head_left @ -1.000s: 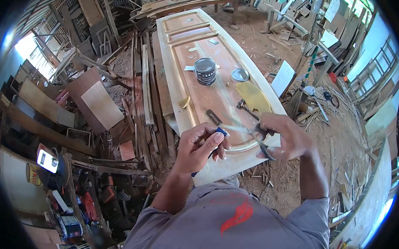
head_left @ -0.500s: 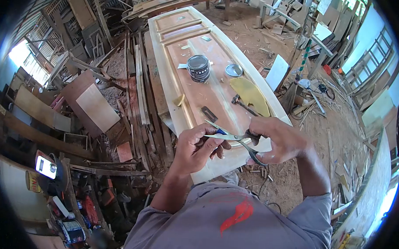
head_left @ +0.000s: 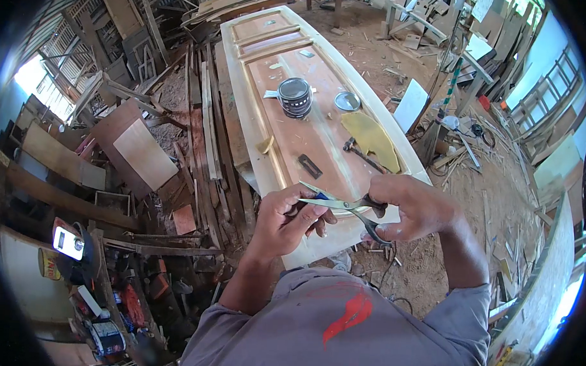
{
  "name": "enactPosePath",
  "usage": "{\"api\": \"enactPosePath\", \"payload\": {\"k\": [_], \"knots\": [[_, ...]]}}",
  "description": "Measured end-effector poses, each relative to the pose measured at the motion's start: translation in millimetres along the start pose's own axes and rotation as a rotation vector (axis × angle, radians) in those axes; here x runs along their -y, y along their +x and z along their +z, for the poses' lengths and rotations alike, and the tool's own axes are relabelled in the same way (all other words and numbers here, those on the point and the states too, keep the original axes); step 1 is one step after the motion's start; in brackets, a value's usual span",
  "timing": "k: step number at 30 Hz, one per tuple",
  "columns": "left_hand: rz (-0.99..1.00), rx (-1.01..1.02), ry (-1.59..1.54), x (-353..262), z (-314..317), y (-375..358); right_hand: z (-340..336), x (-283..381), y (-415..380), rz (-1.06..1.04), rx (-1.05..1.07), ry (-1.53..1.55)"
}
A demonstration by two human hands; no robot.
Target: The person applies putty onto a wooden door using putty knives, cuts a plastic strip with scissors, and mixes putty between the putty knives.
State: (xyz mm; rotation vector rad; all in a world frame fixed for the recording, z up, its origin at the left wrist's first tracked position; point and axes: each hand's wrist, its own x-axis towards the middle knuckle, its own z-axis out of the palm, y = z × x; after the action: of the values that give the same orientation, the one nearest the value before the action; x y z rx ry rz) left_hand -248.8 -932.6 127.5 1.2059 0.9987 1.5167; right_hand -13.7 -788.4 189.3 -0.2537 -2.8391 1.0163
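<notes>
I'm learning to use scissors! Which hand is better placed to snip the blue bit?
Probably the right hand: it holds the handles of the scissors, with the blades open beside the blue piece in the left hand.

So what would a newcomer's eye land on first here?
Probably the long pale wooden panel running away from the person, with a dark round can standing on it. Then the open scissors in the right hand, blades at the small blue item in the left hand. After that, the bright red mark on the gray shirt.
</notes>
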Motion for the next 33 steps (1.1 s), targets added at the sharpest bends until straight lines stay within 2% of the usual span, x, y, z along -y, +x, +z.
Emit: {"api": "enactPosePath", "payload": {"k": [12, 15, 18, 22, 24, 28, 31, 33], "knots": [[-0.056, -0.015, -0.002, 0.1, -5.4, 3.9, -7.0, -10.1, 1.3, 0.026, -0.009, 0.059], [-0.041, 0.010, 0.020, 3.7, -2.1, 3.6, 4.6, -11.5, 6.9, -0.006, -0.083, 0.096], [-0.066, 0.051, 0.034, 1.3, -3.5, 4.2, -1.5, -3.2, 9.7, 0.041, -0.032, 0.012], [-0.006, 0.007, -0.058, 4.2, -7.2, 2.5, -7.0, 2.9, 0.6, -0.050, -0.252, -0.034], [0.019, -0.028, -0.064, 3.5, -7.3, 2.1, -8.0, 1.8, -2.1, -0.024, -0.268, 0.046], [-0.003, -0.055, -0.081, 3.7, -9.8, 1.4, -7.4, 3.0, -10.7, 0.170, -0.180, 0.040], [-0.043, -0.089, -0.051, 1.0, -10.2, 3.7, 4.1, -3.0, -22.1, 0.216, -0.164, 0.068], [-0.094, -0.142, -0.048, 6.1, -10.2, 6.2, 24.0, -16.4, -30.0, 0.163, -0.287, 0.126]]}}
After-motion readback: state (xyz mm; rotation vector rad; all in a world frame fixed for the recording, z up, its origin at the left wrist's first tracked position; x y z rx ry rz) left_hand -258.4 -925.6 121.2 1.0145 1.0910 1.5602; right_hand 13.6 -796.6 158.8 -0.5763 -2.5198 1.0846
